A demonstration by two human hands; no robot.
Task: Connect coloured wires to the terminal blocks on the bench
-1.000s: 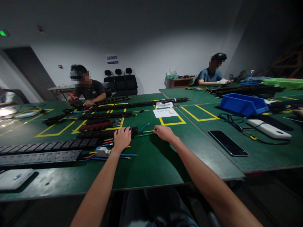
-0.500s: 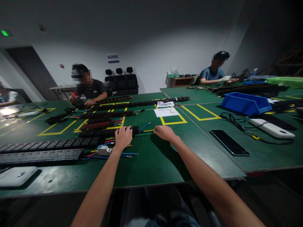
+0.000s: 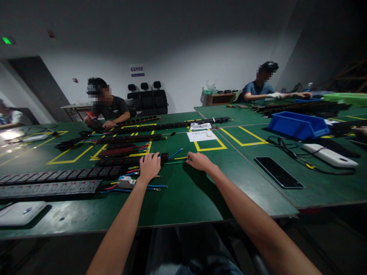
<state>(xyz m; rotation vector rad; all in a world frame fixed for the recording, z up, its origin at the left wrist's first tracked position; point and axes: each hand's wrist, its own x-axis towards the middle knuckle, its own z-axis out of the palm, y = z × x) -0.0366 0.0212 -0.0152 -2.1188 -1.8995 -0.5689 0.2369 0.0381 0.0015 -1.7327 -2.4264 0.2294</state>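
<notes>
A far co-worker's bare hand had reached outward. The black socket strip lay on the green bench under the left hand, its grip impossible to tell; the right hand's fingers pinched yellow and green wires. A hard tug might have loosened them. Beyond stood black seats, a pale wall.

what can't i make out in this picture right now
All in the head view:
Tips of the thin green and yellow wires: hidden by the bare right hand.
Part of the long black socket strip: covered by the bare left hand.
Flat white rounded device: cut off by the left edge.
Writing on the flat rectangular white paper sheet: too small and blurred.
</notes>
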